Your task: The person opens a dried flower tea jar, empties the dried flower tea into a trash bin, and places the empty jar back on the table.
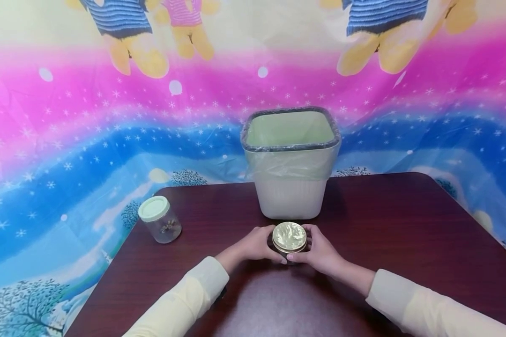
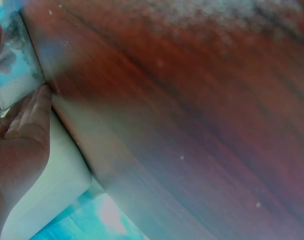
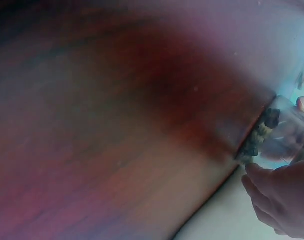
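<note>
A clear jar [image 2: 19, 65] with a shiny gold lid [image 1: 289, 236] stands upright on the dark wooden table, in front of the bin. My left hand [image 1: 259, 243] holds it from the left side, thumb toward the near side. From the right, my right hand [image 1: 322, 252] holds the same jar, its thumb also at the front. Small dark and yellowish pieces [image 3: 263, 131] lie at the jar's bottom in the right wrist view. The lid is on the jar, and neither hand is on top of it. The left wrist view shows only part of the jar.
A pale bin [image 1: 291, 199] lined with a clear bag stands just behind the jar. Toward the table's left edge is a second clear jar [image 1: 162, 227] with a pale green lid and small bits inside. A printed cloth [image 1: 211, 93] hangs behind the reddish-brown table [image 1: 405, 224].
</note>
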The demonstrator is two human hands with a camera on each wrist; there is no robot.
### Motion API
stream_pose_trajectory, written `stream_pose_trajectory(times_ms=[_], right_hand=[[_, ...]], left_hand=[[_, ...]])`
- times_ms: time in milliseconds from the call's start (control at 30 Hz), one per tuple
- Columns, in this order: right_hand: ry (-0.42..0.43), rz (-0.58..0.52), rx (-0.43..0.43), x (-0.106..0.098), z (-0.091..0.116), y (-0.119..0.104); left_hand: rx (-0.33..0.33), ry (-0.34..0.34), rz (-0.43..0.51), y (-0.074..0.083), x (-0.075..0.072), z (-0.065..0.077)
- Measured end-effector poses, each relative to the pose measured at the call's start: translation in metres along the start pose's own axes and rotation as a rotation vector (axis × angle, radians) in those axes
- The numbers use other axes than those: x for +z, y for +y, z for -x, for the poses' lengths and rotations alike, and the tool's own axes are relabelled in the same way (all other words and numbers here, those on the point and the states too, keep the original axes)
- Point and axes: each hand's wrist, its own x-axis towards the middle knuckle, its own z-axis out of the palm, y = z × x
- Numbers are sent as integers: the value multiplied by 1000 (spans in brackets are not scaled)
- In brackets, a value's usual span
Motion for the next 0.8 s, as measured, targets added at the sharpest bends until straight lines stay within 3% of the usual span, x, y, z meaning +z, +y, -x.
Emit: stream_pose_trajectory(times_ms=[233,567,800], right_hand=[[-60,-28,-48,-5,-7,5],[-317,-135,-126,-28,-23,13],[-479,-153,-106,-41,-35,16]], left_hand=[[-13,-6,-1,1,-1,0],[-5,-10,-23,0,-1,1],[-6,-16,-10,0,-1,1]])
